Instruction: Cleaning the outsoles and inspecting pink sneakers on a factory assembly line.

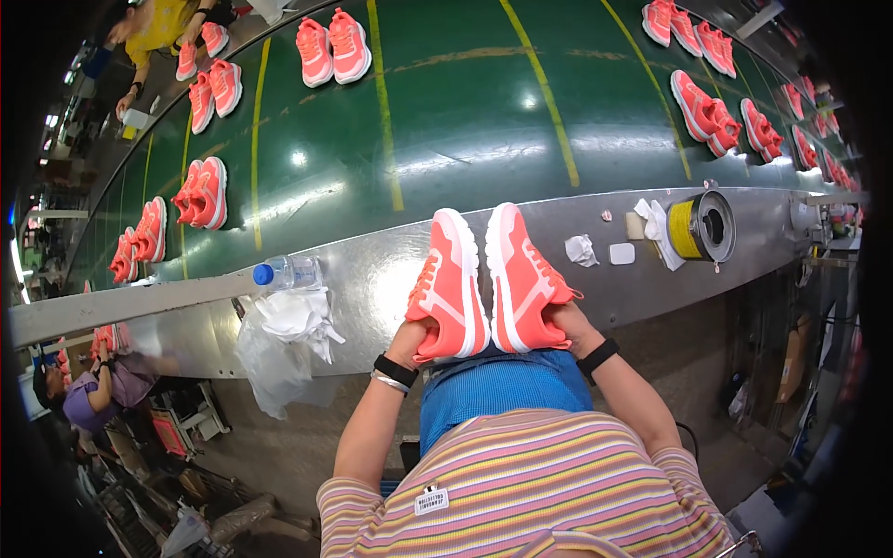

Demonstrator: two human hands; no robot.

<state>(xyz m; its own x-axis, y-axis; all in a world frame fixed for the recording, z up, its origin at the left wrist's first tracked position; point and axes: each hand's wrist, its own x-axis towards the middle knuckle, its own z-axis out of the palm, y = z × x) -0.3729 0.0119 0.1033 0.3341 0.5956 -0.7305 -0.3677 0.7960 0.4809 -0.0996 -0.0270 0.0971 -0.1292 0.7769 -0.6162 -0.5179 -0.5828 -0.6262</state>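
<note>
Two coral sneakers with white soles are side by side over the near edge of the metal ledge, toes pointing away and soles turned toward each other. My left hand (407, 342) holds the left sneaker (448, 288) at its heel opening; the fingers are mostly hidden by the shoe. At the heel of the right sneaker (521, 279), my right hand (574, 323) grips in the same way, its fingers largely out of sight inside or behind the collar. A narrow gap separates the two soles. Each wrist wears a black band.
Beyond the metal ledge (372, 279), a green conveyor belt (446, 121) carries several coral sneaker pairs. A blue-capped bottle (288, 272) and white plastic bag (279, 344) lie left. A yellow-labelled tin (699, 226) and crumpled paper (581, 249) lie right. Co-workers are at the left.
</note>
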